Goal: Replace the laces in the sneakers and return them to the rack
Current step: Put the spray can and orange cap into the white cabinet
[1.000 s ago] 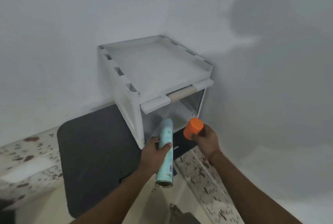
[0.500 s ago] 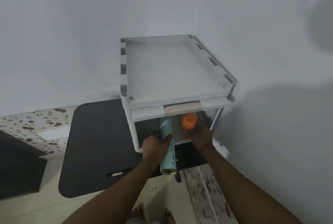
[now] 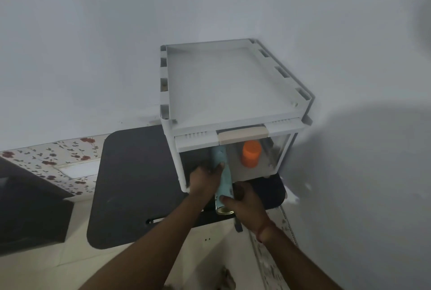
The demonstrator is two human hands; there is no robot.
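Grey corner walls; white storage box (image 3: 229,93) on dark mat (image 3: 130,184). Orange cap (image 3: 251,153) inside. Both hands, left hand (image 3: 205,181) and right hand (image 3: 247,205), curled round pale blue spray can (image 3: 222,180). Label unreadable.

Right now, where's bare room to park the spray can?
The box's top tray is bare inside its raised rim. The black mat left of the box is bare too. Crowded: the box's front opening, with the orange cap, spray can and both hands.
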